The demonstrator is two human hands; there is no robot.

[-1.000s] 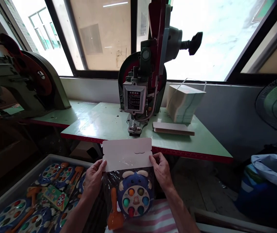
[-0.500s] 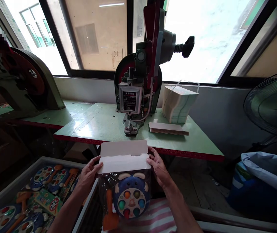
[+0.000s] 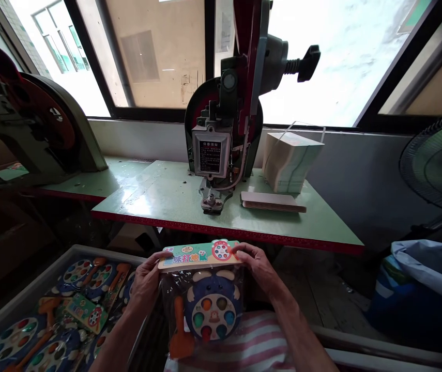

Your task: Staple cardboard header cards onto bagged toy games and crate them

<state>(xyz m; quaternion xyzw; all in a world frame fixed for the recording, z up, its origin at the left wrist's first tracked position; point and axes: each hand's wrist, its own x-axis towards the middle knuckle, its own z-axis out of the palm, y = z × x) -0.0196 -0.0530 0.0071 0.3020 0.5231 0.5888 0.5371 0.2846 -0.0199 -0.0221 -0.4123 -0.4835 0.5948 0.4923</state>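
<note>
A grey bin [image 3: 19, 305] of bagged toys is seen at the left. In the middle, low before the green bench [image 3: 174, 201], a bagged toy [image 3: 209, 310] is held by its folded header card [image 3: 199, 256], whose ends are pinched by the closed fingers of the left hand [image 3: 147, 281] and the right hand [image 3: 257, 268]. A stapling machine [image 3: 224, 139] and a stack of cards [image 3: 290, 163] stand on the bench beyond, with a fan [image 3: 438, 165] at the right.

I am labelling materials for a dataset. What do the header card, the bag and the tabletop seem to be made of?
Header card: printed cardboard, it seems, thin, stiff and folded, with a slight sheen.
Bag: clear plastic film, glossy; it wrinkles and the toy shows through.
Tabletop: a smooth pale green surface, probably laminate or paint; it reflects window light.
</note>
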